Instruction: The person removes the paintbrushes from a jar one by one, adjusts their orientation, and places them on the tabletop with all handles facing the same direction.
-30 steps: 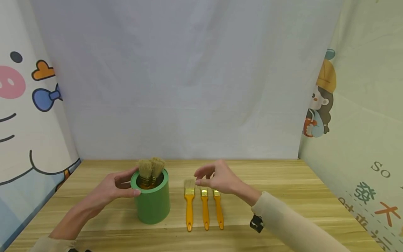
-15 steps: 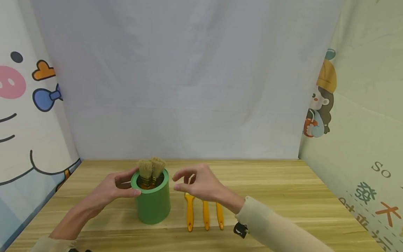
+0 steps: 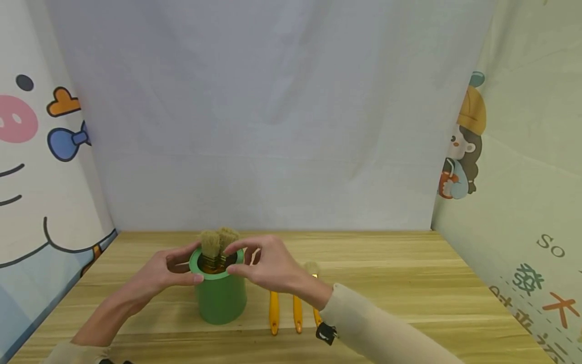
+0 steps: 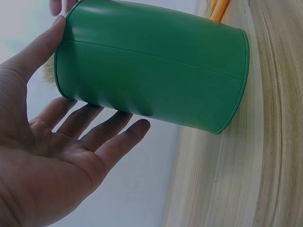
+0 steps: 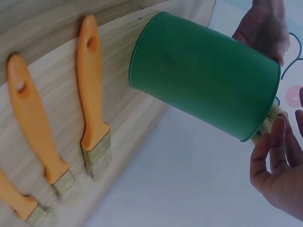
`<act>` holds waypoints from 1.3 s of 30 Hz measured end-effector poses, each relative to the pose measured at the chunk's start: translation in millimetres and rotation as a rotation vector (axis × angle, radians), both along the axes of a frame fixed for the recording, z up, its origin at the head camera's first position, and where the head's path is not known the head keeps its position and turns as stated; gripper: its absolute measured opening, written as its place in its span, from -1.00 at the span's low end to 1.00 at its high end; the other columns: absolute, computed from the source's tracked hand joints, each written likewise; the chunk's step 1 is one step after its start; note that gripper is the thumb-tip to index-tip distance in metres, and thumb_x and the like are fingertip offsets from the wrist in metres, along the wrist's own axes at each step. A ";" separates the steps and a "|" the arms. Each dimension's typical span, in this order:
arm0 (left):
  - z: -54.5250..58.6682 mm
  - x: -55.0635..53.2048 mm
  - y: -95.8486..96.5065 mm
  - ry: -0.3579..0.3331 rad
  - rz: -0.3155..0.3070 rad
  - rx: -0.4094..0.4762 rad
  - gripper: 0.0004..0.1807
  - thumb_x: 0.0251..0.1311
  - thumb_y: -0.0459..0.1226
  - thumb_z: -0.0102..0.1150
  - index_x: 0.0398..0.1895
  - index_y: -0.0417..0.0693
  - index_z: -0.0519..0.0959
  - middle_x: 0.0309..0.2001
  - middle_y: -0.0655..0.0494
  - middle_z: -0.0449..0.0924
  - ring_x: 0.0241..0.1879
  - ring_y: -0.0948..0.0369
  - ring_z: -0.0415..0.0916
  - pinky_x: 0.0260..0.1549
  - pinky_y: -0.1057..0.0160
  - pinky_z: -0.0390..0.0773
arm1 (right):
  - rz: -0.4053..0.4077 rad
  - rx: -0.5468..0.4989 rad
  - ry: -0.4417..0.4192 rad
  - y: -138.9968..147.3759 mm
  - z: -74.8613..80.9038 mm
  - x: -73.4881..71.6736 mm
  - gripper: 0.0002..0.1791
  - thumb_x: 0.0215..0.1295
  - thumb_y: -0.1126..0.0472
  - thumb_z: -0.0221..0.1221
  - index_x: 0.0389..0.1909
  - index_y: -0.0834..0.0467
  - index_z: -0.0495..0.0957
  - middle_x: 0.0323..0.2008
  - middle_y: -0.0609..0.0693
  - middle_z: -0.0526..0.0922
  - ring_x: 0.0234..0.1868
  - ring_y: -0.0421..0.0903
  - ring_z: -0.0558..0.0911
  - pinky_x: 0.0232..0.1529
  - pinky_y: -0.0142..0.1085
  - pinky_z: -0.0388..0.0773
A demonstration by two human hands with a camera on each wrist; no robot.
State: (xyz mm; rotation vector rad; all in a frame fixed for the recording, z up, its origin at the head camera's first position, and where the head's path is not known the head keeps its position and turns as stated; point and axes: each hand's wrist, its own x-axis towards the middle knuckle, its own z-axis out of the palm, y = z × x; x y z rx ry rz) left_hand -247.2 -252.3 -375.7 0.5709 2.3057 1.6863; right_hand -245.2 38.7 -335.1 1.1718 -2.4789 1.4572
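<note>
A green can (image 3: pixel 221 301) stands upright on the wooden table, with two paintbrushes (image 3: pixel 210 243) in it, bristles up. My left hand (image 3: pixel 165 268) holds the can from the left, thumb at the near rim. In the left wrist view its fingers (image 4: pixel 116 127) lie along the can's side. My right hand (image 3: pixel 270 265) is at the can's right rim, index finger overlapping the bristles of the right brush (image 3: pixel 229 234). Its thumb is at the front rim, with a gap between thumb and index finger. The brush handles are mostly hidden inside the can.
Three paintbrushes with orange handles lie side by side right of the can: a left one (image 5: pixel 90 85), a middle one (image 5: pixel 35 118) and a right one (image 5: pixel 16 196). My right forearm passes over them. A pale curtain (image 3: pixel 273 126) hangs behind the table (image 3: pixel 386 263).
My right hand has moved left from above the lying paintbrushes to the can's rim and the bristles there. The left hand and the can have stayed in place.
</note>
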 end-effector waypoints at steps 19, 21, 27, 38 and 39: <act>-1.8 -0.5 0.9 0.005 0.012 0.003 0.02 0.36 -0.22 0.39 0.68 -0.34 -0.03 0.60 -0.37 0.05 0.46 -0.39 0.21 0.27 -0.25 0.47 | -0.034 0.074 0.060 -25.6 0.5 -10.9 -0.68 0.38 0.21 0.43 0.12 0.10 0.76 -0.51 -0.10 0.56 -0.58 -0.13 0.43 -0.58 -0.42 0.30; -2.2 -0.6 0.8 0.003 0.005 0.013 0.00 0.37 -0.23 0.39 0.68 -0.33 -0.02 0.60 -0.36 0.06 0.46 -0.39 0.21 0.26 -0.23 0.50 | -0.034 0.077 0.063 -27.3 0.1 -11.9 -0.69 0.38 0.21 0.43 0.12 0.09 0.76 -0.52 -0.12 0.55 -0.58 -0.14 0.42 -0.57 -0.42 0.30; -2.8 -1.1 0.8 -0.011 -0.016 0.042 -0.06 0.39 -0.26 0.37 0.68 -0.27 0.05 0.59 -0.33 0.12 0.47 -0.37 0.21 0.22 -0.15 0.55 | -0.035 0.099 0.070 -32.4 0.6 -15.0 -0.67 0.37 0.18 0.44 0.13 0.04 0.76 -0.47 -0.16 0.58 -0.58 -0.20 0.41 -0.54 -0.42 0.37; -1.9 -0.7 1.0 -0.038 -0.007 0.035 -0.15 0.41 -0.24 0.35 0.63 -0.32 0.17 0.53 -0.33 0.25 0.45 -0.35 0.28 0.22 -0.18 0.54 | -0.014 0.175 0.116 -41.1 4.7 -21.2 -0.65 0.38 0.19 0.44 0.16 0.00 0.76 -0.01 -0.23 0.74 -0.31 -0.35 0.58 -0.29 -0.47 0.54; -1.8 -0.7 0.7 -0.035 -0.005 0.034 -0.15 0.40 -0.24 0.35 0.63 -0.32 0.18 0.53 -0.33 0.26 0.44 -0.35 0.29 0.22 -0.18 0.54 | -0.018 0.188 0.128 -42.1 4.8 -21.9 -0.65 0.38 0.18 0.44 0.16 -0.01 0.76 -0.01 -0.24 0.73 -0.28 -0.36 0.58 -0.28 -0.47 0.54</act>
